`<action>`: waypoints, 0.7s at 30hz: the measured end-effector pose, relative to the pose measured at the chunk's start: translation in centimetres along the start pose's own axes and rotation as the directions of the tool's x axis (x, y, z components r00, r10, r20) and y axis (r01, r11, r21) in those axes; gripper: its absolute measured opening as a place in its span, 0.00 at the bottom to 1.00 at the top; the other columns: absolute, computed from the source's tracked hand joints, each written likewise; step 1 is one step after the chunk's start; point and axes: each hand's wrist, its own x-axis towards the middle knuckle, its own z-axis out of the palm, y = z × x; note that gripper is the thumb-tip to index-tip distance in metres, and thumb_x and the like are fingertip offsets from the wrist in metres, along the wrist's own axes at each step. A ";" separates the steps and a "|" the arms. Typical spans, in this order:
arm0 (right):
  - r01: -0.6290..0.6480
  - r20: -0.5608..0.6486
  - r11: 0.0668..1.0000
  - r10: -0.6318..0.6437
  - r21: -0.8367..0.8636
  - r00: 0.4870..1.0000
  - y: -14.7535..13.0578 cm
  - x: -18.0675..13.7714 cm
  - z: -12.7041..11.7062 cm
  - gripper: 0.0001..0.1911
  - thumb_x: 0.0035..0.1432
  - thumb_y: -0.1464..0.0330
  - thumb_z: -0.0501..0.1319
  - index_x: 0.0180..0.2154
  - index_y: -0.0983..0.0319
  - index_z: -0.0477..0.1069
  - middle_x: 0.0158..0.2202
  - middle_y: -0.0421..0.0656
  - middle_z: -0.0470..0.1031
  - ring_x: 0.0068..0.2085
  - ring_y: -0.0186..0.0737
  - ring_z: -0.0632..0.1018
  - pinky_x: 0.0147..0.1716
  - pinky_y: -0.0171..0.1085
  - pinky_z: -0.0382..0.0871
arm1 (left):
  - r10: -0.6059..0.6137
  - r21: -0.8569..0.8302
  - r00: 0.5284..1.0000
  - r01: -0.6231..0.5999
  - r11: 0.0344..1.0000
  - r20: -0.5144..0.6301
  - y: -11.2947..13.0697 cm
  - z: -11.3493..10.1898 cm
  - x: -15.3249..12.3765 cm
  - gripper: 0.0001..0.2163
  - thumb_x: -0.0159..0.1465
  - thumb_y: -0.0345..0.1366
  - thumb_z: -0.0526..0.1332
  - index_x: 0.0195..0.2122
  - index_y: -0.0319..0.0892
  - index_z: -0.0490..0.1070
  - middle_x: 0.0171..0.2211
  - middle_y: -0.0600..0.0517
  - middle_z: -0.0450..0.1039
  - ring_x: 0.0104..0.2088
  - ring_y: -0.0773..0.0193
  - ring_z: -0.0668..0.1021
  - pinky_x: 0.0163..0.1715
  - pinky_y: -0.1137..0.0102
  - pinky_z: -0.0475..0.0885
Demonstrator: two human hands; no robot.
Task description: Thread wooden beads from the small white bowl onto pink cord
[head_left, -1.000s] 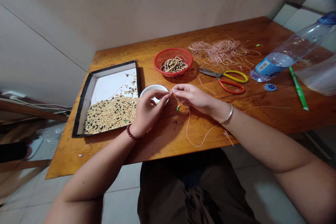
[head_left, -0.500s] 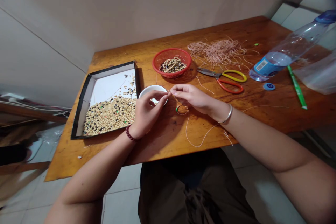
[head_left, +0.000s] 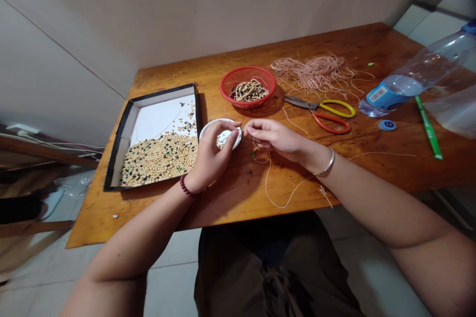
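Note:
My left hand (head_left: 212, 154) is curled over the rim of a small white dish (head_left: 226, 133), its fingertips pinched together; anything between them is too thin to tell. My right hand (head_left: 271, 137) pinches a thin pale cord (head_left: 267, 181) close to my left fingertips, with a small gap between the hands. The cord forms a loop holding a few small beads (head_left: 256, 155) on the wooden table (head_left: 297, 178). To the left stands a black-rimmed tray (head_left: 128, 143) heaped with cream and dark beads.
A red mesh basket (head_left: 248, 86) holds strung beads. Behind my right hand lie orange-handled and yellow-handled scissors (head_left: 320, 111) and a tangle of pink cord (head_left: 314, 74). A plastic bottle (head_left: 409, 77), green pen (head_left: 429, 127) and blue disc (head_left: 387, 125) lie further right.
My left hand has drawn slightly left over the dish, opening a small gap between my hands. The view has shifted slightly, and more of the dish shows.

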 end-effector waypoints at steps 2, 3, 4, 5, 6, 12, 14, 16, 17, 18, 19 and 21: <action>-0.015 0.027 0.999 0.014 0.030 1.000 -0.1 0.0 0.1 0.06 0.61 0.69 0.56 0.31 0.63 0.66 0.22 0.34 0.55 0.21 0.28 0.54 0.19 0.31 0.45 | 0.038 0.011 0.999 -0.038 0.999 0.035 0.0 0.0 0.0 0.04 0.66 0.36 0.57 0.37 0.42 0.68 0.40 0.48 0.74 0.43 0.64 0.75 0.47 0.64 0.70; -0.028 0.032 0.998 0.027 0.048 0.999 -0.2 -0.1 0.1 0.06 0.61 0.70 0.56 0.31 0.63 0.65 0.22 0.34 0.55 0.21 0.27 0.54 0.19 0.31 0.45 | 0.050 0.026 0.998 -0.051 0.998 0.040 0.0 0.0 0.0 0.04 0.66 0.36 0.57 0.37 0.42 0.68 0.38 0.49 0.73 0.41 0.65 0.75 0.45 0.65 0.70; -0.043 0.028 0.997 0.041 0.065 0.999 -0.3 -0.1 0.1 0.06 0.61 0.71 0.56 0.30 0.63 0.65 0.22 0.34 0.56 0.21 0.27 0.54 0.19 0.30 0.45 | 0.058 0.042 0.998 -0.060 0.997 0.038 -0.1 0.0 0.1 0.04 0.66 0.36 0.58 0.36 0.42 0.68 0.36 0.50 0.73 0.38 0.65 0.75 0.42 0.67 0.70; -0.056 0.017 0.995 0.055 0.079 0.998 -0.4 -0.1 0.2 0.06 0.61 0.71 0.55 0.30 0.64 0.65 0.22 0.35 0.56 0.21 0.27 0.54 0.19 0.30 0.45 | 0.062 0.055 0.998 -0.063 0.996 0.031 -0.1 0.0 0.1 0.04 0.66 0.36 0.58 0.36 0.42 0.68 0.35 0.51 0.73 0.37 0.66 0.75 0.41 0.68 0.70; -0.067 0.001 0.994 0.068 0.090 0.998 -0.5 -0.1 0.2 0.06 0.61 0.72 0.54 0.30 0.64 0.64 0.23 0.35 0.56 0.21 0.27 0.54 0.19 0.30 0.45 | 0.061 0.063 0.998 -0.062 0.996 0.020 -0.1 0.0 0.1 0.04 0.66 0.36 0.58 0.35 0.42 0.68 0.34 0.51 0.73 0.35 0.66 0.74 0.40 0.68 0.70; -0.084 -0.067 0.985 0.094 0.148 0.993 -0.7 -0.1 0.0 0.09 0.60 0.75 0.52 0.27 0.64 0.64 0.24 0.38 0.59 0.22 0.28 0.57 0.19 0.30 0.48 | 0.036 0.012 0.996 -0.035 0.999 -0.085 -0.1 -0.2 0.2 0.05 0.66 0.37 0.57 0.35 0.42 0.66 0.32 0.51 0.72 0.34 0.67 0.75 0.39 0.68 0.70; -0.084 -0.067 0.987 0.094 0.136 0.993 -0.7 -0.1 -0.1 0.09 0.60 0.74 0.53 0.27 0.64 0.64 0.24 0.38 0.59 0.22 0.28 0.57 0.18 0.30 0.47 | 0.028 -0.010 0.996 -0.029 1.000 -0.082 0.1 -0.2 0.2 0.05 0.66 0.37 0.57 0.36 0.42 0.67 0.35 0.50 0.73 0.38 0.65 0.76 0.42 0.66 0.70; -0.091 -0.050 0.989 0.098 0.118 0.994 -0.6 -0.1 0.0 0.08 0.60 0.73 0.54 0.27 0.64 0.64 0.23 0.36 0.57 0.21 0.27 0.54 0.18 0.30 0.45 | 0.043 -0.018 0.999 -0.043 0.999 -0.018 0.3 -0.3 0.1 0.05 0.66 0.37 0.57 0.37 0.42 0.68 0.40 0.48 0.75 0.43 0.63 0.76 0.46 0.64 0.69; -0.097 -0.038 0.989 0.102 0.113 0.994 -0.6 -0.1 0.0 0.08 0.60 0.72 0.54 0.28 0.64 0.64 0.22 0.35 0.56 0.20 0.27 0.52 0.17 0.30 0.43 | 0.059 -0.011 0.998 -0.058 0.998 0.024 0.4 -0.3 0.1 0.05 0.66 0.37 0.58 0.37 0.43 0.69 0.42 0.48 0.75 0.45 0.62 0.76 0.48 0.63 0.69; -0.103 -0.028 0.989 0.107 0.110 0.994 -0.6 -0.2 0.1 0.08 0.60 0.71 0.54 0.28 0.64 0.64 0.21 0.34 0.54 0.20 0.27 0.51 0.17 0.30 0.42 | 0.074 0.004 0.995 -0.074 0.997 0.060 0.4 -0.3 0.0 0.05 0.65 0.37 0.59 0.38 0.43 0.70 0.43 0.48 0.75 0.45 0.62 0.76 0.49 0.62 0.68; -0.105 -0.022 0.989 0.108 0.106 0.994 -0.6 -0.2 0.1 0.08 0.61 0.70 0.55 0.28 0.64 0.64 0.21 0.34 0.53 0.19 0.27 0.50 0.17 0.30 0.40 | 0.084 0.026 0.993 -0.087 0.996 0.085 0.5 -0.3 0.0 0.05 0.65 0.37 0.59 0.38 0.43 0.71 0.42 0.49 0.76 0.44 0.62 0.76 0.50 0.61 0.68; -0.095 -0.022 0.992 0.097 0.088 0.995 -0.6 -0.3 0.2 0.07 0.60 0.69 0.56 0.29 0.64 0.65 0.20 0.33 0.52 0.19 0.27 0.49 0.17 0.31 0.39 | 0.088 0.079 0.991 -0.096 0.992 0.100 0.4 -0.3 0.0 0.05 0.63 0.38 0.61 0.37 0.44 0.73 0.38 0.51 0.78 0.41 0.62 0.77 0.49 0.61 0.69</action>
